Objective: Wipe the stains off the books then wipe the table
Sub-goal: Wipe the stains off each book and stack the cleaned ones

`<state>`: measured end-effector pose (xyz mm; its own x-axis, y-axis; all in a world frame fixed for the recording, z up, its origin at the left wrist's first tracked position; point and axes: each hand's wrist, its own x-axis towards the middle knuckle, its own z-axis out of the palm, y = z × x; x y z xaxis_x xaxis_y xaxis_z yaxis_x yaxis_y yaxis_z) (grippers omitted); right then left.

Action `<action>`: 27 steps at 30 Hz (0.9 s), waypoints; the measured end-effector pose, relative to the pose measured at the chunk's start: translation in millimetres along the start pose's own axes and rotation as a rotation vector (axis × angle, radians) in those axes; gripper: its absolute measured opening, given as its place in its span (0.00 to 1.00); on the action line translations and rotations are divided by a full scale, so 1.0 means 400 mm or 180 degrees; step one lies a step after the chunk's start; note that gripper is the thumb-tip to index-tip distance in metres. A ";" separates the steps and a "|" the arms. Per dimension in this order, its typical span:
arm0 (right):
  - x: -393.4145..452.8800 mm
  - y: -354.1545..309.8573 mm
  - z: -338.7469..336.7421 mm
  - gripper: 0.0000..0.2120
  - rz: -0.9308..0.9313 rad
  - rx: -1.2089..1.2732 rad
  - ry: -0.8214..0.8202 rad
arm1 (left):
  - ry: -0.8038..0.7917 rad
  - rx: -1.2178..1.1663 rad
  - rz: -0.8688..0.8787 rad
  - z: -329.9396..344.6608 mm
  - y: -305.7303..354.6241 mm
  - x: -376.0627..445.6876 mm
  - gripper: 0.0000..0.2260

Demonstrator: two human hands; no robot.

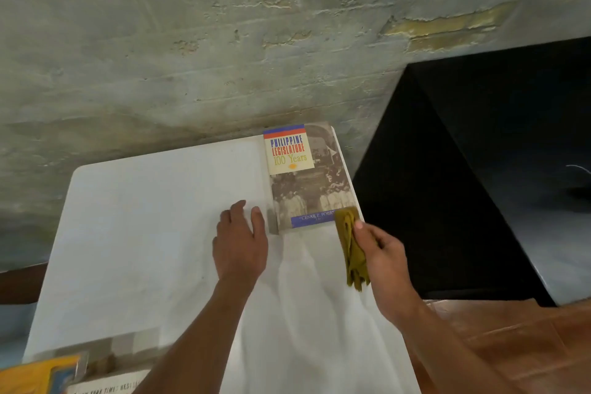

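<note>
Book (311, 176) with sepia photo cover lies flat; right hand (380, 253) fingers grip olive cloth (351, 246), left hand (240, 240) fingers relaxed

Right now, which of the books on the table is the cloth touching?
The "Philippine Legislature 100 Years" book at the table's far right corner. The right hand holds the olive cloth on its near right corner. The other books lie at the near left edge, untouched.

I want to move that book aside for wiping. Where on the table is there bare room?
Free: the broad white stretch of table between the left hand, the wall and the near-left books. Crowded: the far-right corner, with the Philippine Legislature book, cloth and right hand.
</note>
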<state>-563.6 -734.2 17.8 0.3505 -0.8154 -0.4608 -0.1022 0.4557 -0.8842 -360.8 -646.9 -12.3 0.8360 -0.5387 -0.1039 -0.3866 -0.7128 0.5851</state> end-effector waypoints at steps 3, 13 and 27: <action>-0.040 0.037 -0.005 0.10 0.0138 -0.0102 -0.0011 | -0.0309 -0.0288 -0.0264 0.021 0.048 0.005 0.21; -0.061 0.113 -0.021 0.13 0.0345 -0.0674 -0.0117 | -0.1192 -0.0815 -0.1796 0.077 0.170 0.042 0.36; -0.070 0.151 -0.043 0.17 0.0277 -0.0833 -0.0184 | -0.1386 -0.0611 -0.2223 0.110 0.225 0.047 0.61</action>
<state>-595.5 -689.9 -23.9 0.3817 -0.7520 -0.5374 -0.3685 0.4095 -0.8346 -396.7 -740.9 3.0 0.6184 -0.1556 -0.7703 0.2691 -0.8790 0.3936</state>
